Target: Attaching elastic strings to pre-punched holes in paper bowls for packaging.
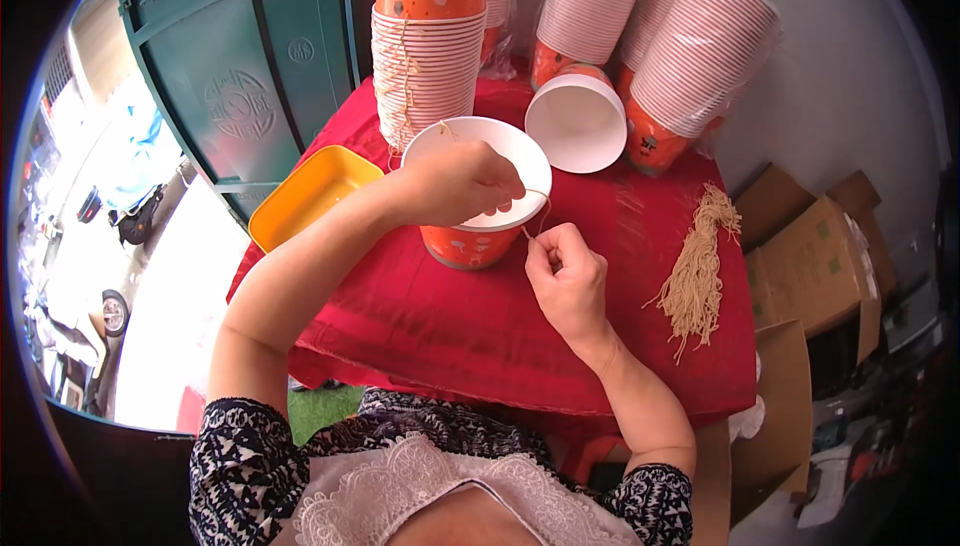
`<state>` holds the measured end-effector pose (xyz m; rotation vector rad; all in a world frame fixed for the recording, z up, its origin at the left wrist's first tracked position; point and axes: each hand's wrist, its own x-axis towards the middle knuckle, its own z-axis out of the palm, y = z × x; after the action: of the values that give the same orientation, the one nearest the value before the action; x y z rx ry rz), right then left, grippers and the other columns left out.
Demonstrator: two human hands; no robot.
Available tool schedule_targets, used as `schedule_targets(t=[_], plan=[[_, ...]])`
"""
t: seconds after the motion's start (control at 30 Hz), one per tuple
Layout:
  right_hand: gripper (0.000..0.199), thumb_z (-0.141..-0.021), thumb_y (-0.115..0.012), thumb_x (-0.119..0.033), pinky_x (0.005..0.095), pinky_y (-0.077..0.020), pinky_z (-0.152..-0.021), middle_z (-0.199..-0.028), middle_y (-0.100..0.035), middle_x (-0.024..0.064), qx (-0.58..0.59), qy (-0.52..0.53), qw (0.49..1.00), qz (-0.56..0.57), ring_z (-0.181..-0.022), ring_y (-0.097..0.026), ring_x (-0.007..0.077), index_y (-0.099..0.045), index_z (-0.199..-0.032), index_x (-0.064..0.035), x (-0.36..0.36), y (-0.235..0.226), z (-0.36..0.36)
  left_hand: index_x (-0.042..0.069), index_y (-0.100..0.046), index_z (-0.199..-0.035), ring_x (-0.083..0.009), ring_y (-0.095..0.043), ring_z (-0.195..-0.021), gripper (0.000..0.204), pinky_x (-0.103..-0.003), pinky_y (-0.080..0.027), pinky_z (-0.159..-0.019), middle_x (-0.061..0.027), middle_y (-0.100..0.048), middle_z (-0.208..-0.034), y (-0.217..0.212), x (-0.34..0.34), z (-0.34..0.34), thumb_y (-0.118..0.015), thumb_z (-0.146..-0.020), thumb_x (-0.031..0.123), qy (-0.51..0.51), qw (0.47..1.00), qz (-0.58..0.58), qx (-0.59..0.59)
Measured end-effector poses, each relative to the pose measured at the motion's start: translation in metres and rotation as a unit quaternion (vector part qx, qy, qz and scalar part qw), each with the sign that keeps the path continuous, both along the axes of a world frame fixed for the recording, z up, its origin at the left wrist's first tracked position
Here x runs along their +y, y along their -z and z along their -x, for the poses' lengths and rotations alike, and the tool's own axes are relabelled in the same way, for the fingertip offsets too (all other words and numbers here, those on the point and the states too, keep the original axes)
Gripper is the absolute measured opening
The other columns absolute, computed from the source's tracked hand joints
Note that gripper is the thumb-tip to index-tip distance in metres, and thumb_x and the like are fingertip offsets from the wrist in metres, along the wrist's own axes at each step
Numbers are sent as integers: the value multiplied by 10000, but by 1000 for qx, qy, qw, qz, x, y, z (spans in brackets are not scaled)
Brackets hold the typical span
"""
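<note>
An orange paper bucket (468,248) with a white inside stands upright on the red-covered table. My left hand (465,184) reaches over its mouth, fingers curled closed at the right side of the rim. From those fingers a thin beige string (546,208) loops over the rim and down to my right hand (568,281). Thumb and forefinger of the right hand pinch the string just outside the bucket. Another piece of string shows at the rim's far left. The left fingertips are partly hidden.
Behind stands a tall stack of nested buckets (425,71) with strings hanging on it. A bucket lies on its side (578,126) near plastic-wrapped stacks (700,46). A yellow tray (275,214) is at left, a bundle of strings (697,276) at right. Cardboard boxes (815,266) sit beyond the table (640,346).
</note>
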<state>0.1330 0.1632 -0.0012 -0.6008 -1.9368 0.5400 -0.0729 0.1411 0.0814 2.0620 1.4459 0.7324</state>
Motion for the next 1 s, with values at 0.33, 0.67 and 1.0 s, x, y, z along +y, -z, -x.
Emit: schedule_targets(t=[0.33,0.67,1.0], plan=[[170,-810,-649,68,311,-463,-441,-581,-579,81,-6,2,1000,9,-478,-598,183,-513,-754,-18,3,-1,4,36,-706,-1123,-245,-682,-907,275,-353,-512,-833,-160,-721,-977,2,2,-2,-592,-882,103,31,998,8,45],[165,-818,-651,55,335,-465,-452,-587,-577,107,7,-3,1000,-9,-492,-607,223,-514,-760,-17,10,1,12,27,-703,-1102,-229,-669,-905,267,-335,-504,-825,-141,-716,-964,3,14,-2,-584,-876,105,89,992,42,82],[198,-842,-675,14,361,-502,-504,-698,-627,122,-17,-6,999,-27,-586,-650,260,-547,-988,-20,10,-1,2,27,-716,-865,-212,-648,-642,163,-342,-501,-613,-112,-692,-728,7,8,-9,-652,-830,173,36,991,-36,128]])
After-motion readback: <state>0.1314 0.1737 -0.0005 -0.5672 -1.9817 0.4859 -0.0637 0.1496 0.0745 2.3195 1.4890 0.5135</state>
